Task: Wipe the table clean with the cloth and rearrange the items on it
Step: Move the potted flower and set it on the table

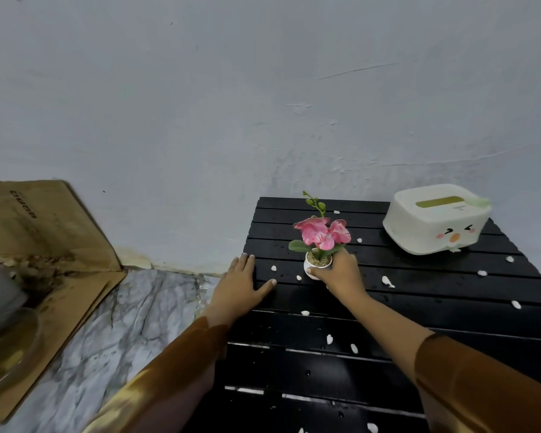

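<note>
- The black slatted table (419, 292) stands against a grey wall (200, 104), dotted with small white scraps (387, 281).
- A white tissue box (434, 218) with a cartoon face sits at the far right corner.
- The left hand (242, 284) lies flat, fingers spread, on the table's left edge.
- The right hand (341, 271) is wrapped around the little white pot (316, 266) of pink flowers (322, 234), upright near the table's far left.
</note>
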Available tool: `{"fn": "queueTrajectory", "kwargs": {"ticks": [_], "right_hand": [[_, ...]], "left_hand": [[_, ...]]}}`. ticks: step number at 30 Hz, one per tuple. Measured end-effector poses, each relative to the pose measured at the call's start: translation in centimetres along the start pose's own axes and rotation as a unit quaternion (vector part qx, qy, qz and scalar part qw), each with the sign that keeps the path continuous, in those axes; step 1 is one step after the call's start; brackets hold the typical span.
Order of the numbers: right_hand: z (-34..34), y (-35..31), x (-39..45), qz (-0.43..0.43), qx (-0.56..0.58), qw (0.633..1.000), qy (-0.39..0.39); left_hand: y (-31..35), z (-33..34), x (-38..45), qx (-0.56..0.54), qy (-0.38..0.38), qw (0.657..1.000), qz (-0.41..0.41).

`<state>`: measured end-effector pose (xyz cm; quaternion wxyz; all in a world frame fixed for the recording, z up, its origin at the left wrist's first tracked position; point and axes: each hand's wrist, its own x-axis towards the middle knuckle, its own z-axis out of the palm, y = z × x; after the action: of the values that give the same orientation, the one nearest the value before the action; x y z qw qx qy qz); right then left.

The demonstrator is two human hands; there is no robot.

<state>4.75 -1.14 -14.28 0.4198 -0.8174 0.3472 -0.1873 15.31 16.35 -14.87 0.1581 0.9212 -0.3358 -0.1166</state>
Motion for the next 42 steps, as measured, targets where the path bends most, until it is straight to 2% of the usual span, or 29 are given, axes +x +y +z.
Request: {"fn": "queueTrajectory", "kwargs": {"ticks": [4,13,25,36,42], "right_hand": [[-0.5,0.0,3.1,-0.001,0.004,1.0,0.015],[-1.0,0.9,10.8,0.003,-0.014,0.999,0.035],[0.6,2.9,14.3,0.001,-0.04,0.998,0.047],[-1.2,0.7,10.4,0.025,-0.022,0.996,0.081],[-3.3,0.5,6.2,0.02,-0.01,0.998,0.058]], "left_hand": [[0.2,0.1,2.1,0.021,0.03,0.999,0.013],[-0.1,1.4,4.3,0.074,-0.006,0.996,0.049],[-0.5,2.1,4.6,0.073,0.01,0.995,0.062],[-0.5,2.1,4.6,0.074,0.001,0.996,0.056],[0.9,1.1,2.6,0.08,0.02,0.996,0.047]]}}
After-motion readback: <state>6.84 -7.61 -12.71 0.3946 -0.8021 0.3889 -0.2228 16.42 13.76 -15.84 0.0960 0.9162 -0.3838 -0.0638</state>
